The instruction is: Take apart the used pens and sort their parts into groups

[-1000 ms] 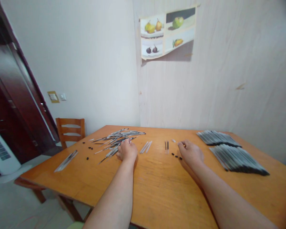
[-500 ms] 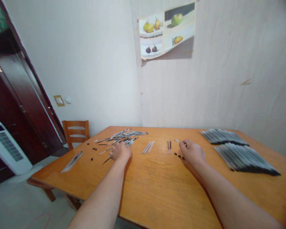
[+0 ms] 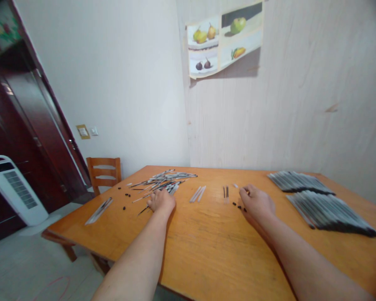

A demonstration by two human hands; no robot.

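Observation:
My left hand [image 3: 163,201] reaches over the near edge of a loose pile of pen parts [image 3: 166,179], thin dark refills and pale tubes lying crosswise. Its fingers are bent downward and somewhat apart; the fingertips are partly hidden. My right hand [image 3: 259,202] hovers low at the right, thumb and fingers pinched together, and what sits between them cannot be made out. Several small black caps [image 3: 239,207] lie beside and under it. Between the hands are a few clear tubes [image 3: 198,194] and, farther right, short dark sticks [image 3: 226,191].
Two rows of clear, dark-ended pens [image 3: 297,182] [image 3: 330,212] lie at the right of the wooden table [image 3: 207,242]. At the left are clear tubes [image 3: 98,211] and scattered black caps [image 3: 124,207]. A chair [image 3: 105,171] stands behind the table's left end.
The whole view has shifted slightly, so everything sits a little farther right. Both hands stay at nearly the same places over the table; my left fingers look a bit more spread.

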